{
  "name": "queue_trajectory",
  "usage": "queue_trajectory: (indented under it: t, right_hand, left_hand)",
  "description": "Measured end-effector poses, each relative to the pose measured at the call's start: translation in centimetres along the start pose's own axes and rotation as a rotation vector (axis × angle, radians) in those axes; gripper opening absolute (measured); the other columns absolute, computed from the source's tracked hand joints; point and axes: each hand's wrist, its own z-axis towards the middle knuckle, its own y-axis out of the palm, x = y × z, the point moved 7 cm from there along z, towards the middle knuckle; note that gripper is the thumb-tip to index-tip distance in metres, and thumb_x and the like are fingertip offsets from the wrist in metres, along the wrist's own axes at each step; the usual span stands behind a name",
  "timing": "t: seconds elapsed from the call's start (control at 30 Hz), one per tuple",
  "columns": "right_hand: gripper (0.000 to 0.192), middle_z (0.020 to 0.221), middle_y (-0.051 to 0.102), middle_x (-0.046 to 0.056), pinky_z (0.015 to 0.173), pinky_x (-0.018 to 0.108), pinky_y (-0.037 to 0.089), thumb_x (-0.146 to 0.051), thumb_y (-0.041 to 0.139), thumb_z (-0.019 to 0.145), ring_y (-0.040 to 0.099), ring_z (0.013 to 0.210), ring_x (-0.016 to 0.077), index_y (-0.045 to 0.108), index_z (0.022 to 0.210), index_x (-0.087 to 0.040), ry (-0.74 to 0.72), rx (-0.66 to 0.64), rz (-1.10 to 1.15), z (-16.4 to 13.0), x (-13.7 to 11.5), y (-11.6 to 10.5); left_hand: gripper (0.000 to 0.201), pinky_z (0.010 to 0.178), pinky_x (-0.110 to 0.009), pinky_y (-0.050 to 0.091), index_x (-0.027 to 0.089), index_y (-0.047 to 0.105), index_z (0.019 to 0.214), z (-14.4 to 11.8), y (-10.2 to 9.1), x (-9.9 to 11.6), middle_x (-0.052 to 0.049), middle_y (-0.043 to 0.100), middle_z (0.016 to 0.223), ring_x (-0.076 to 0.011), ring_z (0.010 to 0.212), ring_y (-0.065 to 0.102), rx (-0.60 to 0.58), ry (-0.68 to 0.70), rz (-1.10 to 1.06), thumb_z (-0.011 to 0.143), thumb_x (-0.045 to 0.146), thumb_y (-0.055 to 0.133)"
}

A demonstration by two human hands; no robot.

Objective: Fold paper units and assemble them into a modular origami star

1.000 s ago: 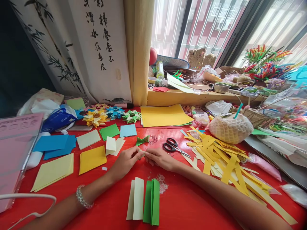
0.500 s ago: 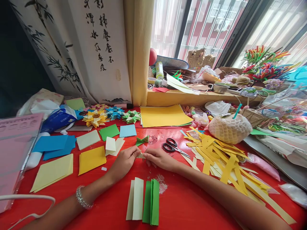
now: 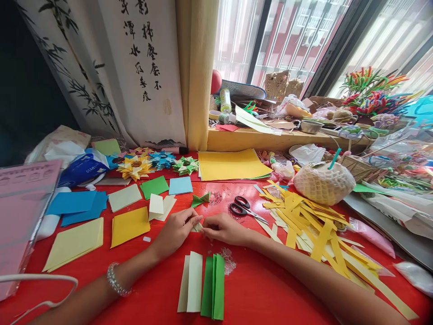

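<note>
Left hand (image 3: pixel 176 231) and right hand (image 3: pixel 223 229) meeting fingertip to fingertip, pinching a small pale paper piece (image 3: pixel 197 226) at desk (image 3: pixel 264 289) centre, scissors (image 3: pixel 244 208) lying at 1 o'clock, folded strips (image 3: pixel 203 286) at 6, yellow offcuts (image 3: pixel 314 225) at 3.

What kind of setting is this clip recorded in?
Probably a home paper-craft corner by a window: a red table covered with coloured paper squares, cut yellow strips, scissors and folded paper stars, beside a cluttered windowsill.

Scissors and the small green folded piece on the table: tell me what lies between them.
In the head view, only bare red table lies between the scissors and the green folded piece, apart from a faint whitish smudge.
</note>
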Motion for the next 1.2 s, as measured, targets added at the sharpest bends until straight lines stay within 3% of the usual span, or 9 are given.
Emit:
queue_trajectory:
  t: [0.27, 0.53, 0.7, 0.83, 0.93, 1.1, 1.2]
  right_hand:
    - [0.033, 0.055, 0.047, -0.003, 0.045, 0.020, 0.031, -0.042, 0.034, 0.088, 0.037, 0.044, 0.0065, 0.049, 0.073, -0.016, 0.140, 0.132, 0.292, -0.1, 0.6, -1.3]
    - [0.032, 0.050, 0.046, -0.005, 0.041, 0.019, 0.028, -0.043, 0.041, 0.085, 0.036, 0.039, 0.0052, 0.051, 0.073, -0.015, 0.160, 0.132, 0.402, 0.0, 1.1, -1.0]
    - [0.031, 0.041, 0.034, -0.008, 0.036, 0.019, 0.020, -0.038, 0.048, 0.081, 0.029, 0.034, 0.0045, 0.042, 0.059, -0.016, 0.201, 0.302, 0.636, 0.0, 2.4, -2.0]
    - [0.036, 0.043, 0.024, -0.009, 0.034, 0.019, 0.019, -0.034, 0.047, 0.080, 0.022, 0.035, 0.0043, 0.028, 0.053, -0.019, 0.220, 0.504, 0.782, -0.2, 3.6, -3.1]
    - [0.036, 0.042, 0.027, -0.008, 0.034, 0.019, 0.019, -0.036, 0.047, 0.080, 0.024, 0.034, 0.0045, 0.030, 0.052, -0.019, 0.221, 0.478, 0.782, 0.1, 3.7, -2.9]
    - [0.043, 0.036, 0.034, -0.007, 0.036, 0.020, 0.019, -0.048, 0.042, 0.082, 0.029, 0.031, 0.0046, 0.041, 0.052, -0.016, 0.237, 0.378, 0.642, 0.2, 3.1, -2.2]
    - [0.053, 0.032, 0.031, -0.006, 0.037, 0.021, 0.020, -0.053, 0.037, 0.082, 0.029, 0.030, 0.0045, 0.038, 0.043, -0.017, 0.256, 0.391, 0.587, 0.0, 2.9, -2.4]
  left_hand:
    - [0.030, 0.046, -0.021, 0.034, 0.019, 0.048, 0.071, 0.2, 0.2, -1.2, 0.004, 0.053, 0.061, -0.0089, 0.044, 0.042, -0.022, -0.102, -0.124, 0.081, 0.047, 0.040]
    - [0.030, 0.047, -0.020, 0.034, 0.019, 0.049, 0.072, 0.3, 0.3, -1.2, 0.005, 0.050, 0.056, -0.0078, 0.042, 0.040, 0.014, -0.096, -0.183, 0.085, 0.041, 0.034]
    - [0.030, 0.044, -0.019, 0.030, 0.019, 0.046, 0.069, 0.1, 0.2, -1.1, 0.007, 0.041, 0.049, -0.0084, 0.043, 0.035, 0.059, -0.121, -0.204, 0.084, 0.044, 0.037]
    - [0.030, 0.040, -0.020, 0.026, 0.020, 0.051, 0.078, 0.4, -1.3, -2.3, 0.008, 0.038, 0.045, -0.0083, 0.039, 0.031, 0.201, -0.190, -0.282, 0.081, 0.047, 0.041]
    - [0.028, 0.041, -0.020, 0.027, 0.020, 0.049, 0.080, 0.6, -2.4, -2.6, 0.006, 0.048, 0.056, -0.0070, 0.038, 0.033, 0.309, -0.171, -0.314, 0.082, 0.047, 0.040]
    - [0.027, 0.042, -0.020, 0.030, 0.021, 0.049, 0.084, -0.1, -2.1, -1.1, 0.004, 0.047, 0.063, -0.0085, 0.045, 0.037, 0.318, -0.091, -0.251, 0.084, 0.045, 0.037]
    - [0.026, 0.049, -0.021, 0.037, 0.021, 0.049, 0.084, -0.9, -3.2, -0.3, 0.002, 0.047, 0.065, -0.0109, 0.053, 0.044, 0.423, -0.030, -0.114, 0.086, 0.042, 0.034]
